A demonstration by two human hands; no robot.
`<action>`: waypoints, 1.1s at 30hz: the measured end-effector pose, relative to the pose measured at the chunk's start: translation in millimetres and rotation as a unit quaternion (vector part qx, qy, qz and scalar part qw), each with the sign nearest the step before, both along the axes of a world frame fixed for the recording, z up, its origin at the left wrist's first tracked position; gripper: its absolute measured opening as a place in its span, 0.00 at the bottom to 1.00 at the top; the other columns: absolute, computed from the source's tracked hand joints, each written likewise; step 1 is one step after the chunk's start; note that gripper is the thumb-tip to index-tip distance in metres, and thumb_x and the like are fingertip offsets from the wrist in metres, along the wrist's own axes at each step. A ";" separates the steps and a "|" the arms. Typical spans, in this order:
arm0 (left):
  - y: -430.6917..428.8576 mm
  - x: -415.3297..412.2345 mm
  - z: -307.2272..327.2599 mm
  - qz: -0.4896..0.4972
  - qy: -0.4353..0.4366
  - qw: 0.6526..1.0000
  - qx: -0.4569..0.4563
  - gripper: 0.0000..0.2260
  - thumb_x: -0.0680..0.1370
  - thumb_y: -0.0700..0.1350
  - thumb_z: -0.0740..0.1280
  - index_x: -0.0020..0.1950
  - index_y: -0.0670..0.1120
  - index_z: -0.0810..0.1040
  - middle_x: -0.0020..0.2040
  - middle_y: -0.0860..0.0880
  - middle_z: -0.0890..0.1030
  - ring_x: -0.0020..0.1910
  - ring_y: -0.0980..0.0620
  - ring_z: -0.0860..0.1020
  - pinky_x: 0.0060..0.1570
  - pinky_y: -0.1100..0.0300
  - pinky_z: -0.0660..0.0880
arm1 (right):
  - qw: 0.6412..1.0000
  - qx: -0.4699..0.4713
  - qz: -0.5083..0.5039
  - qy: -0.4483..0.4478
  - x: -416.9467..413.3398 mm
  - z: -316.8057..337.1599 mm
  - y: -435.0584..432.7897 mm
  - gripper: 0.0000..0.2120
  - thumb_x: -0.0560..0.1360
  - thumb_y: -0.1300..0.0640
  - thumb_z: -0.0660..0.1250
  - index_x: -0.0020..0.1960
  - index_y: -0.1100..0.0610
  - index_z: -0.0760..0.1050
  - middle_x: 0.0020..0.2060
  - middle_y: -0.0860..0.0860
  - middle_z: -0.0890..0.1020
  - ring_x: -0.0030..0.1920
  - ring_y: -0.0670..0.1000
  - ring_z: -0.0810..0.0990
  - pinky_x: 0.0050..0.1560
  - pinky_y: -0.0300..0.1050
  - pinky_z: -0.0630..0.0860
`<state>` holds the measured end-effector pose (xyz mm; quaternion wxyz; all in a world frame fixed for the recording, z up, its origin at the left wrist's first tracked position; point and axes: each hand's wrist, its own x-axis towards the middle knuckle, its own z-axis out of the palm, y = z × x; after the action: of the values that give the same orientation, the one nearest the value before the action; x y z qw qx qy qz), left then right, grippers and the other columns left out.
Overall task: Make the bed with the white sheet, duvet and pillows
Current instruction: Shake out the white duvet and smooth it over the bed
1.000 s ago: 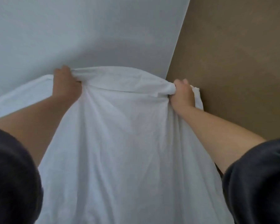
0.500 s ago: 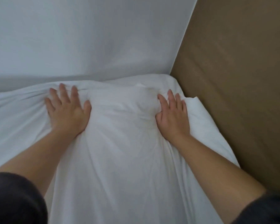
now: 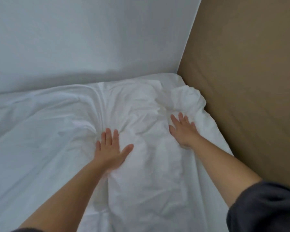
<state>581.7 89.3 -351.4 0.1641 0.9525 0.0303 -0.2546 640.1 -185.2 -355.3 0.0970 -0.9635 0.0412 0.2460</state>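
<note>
The left grip lies flat on the white sheet, palm down, fingers straight and spread. The right grip is just as flat and unclenched on the same cloth. Neither pinches a fold.

That is the likely weak point. Flat palms move cloth by friction alone, so a push may skate over the top and leave the creases as they are. Between the two grips the sheet rises in a soft, crumpled ridge, and pressing inward from both sides would deepen it. A sweep away from the right grip risks driving more slack into the bunched corner just past its fingertips. With nothing holding that corner, it could end up lumpier rather than tucked.

The sheet lies under both palms. Creases fan out from the left grip's fingertips toward the wall. Further out, the cloth spreads well beyond the left grip's outer side and runs back under both forearms toward the dark sleeve. On the right grip's outer side it ends against the brown panel, which the bunched corner touches. Whether the mattress edge there is covered cannot be told.
</note>
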 end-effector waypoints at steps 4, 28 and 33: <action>-11.9 -75.4 3.7 -0.031 0.032 0.999 0.024 0.40 0.77 0.69 0.46 0.78 0.48 0.35 0.77 0.46 0.30 0.76 0.42 0.32 0.74 0.44 0.36 | 0.999 -0.041 0.033 0.012 -98.9 10.7 14.1 0.32 0.82 0.38 0.42 0.79 0.50 0.33 0.78 0.55 0.35 0.78 0.55 0.36 0.76 0.56 0.36; 1.2 -347.1 -6.2 -0.125 -0.005 0.989 0.075 0.44 0.75 0.72 0.49 0.79 0.47 0.36 0.78 0.42 0.33 0.77 0.40 0.36 0.75 0.43 0.40 | 0.995 -0.073 0.046 0.043 -398.1 6.0 16.6 0.35 0.79 0.33 0.45 0.78 0.43 0.33 0.77 0.50 0.33 0.78 0.57 0.35 0.74 0.65 0.38; -12.6 -376.1 -9.6 -0.063 -0.106 0.982 0.144 0.37 0.74 0.70 0.57 0.75 0.48 0.57 0.73 0.41 0.60 0.71 0.41 0.61 0.67 0.47 0.60 | 0.995 -0.085 -0.042 -0.042 -414.2 16.9 3.4 0.36 0.77 0.33 0.55 0.78 0.43 0.47 0.79 0.51 0.45 0.78 0.58 0.44 0.72 0.70 0.45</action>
<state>205.6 76.8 -360.9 0.0109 0.9878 -0.0113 -0.1549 226.0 -181.8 -338.4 0.0262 -0.9753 0.0979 0.1964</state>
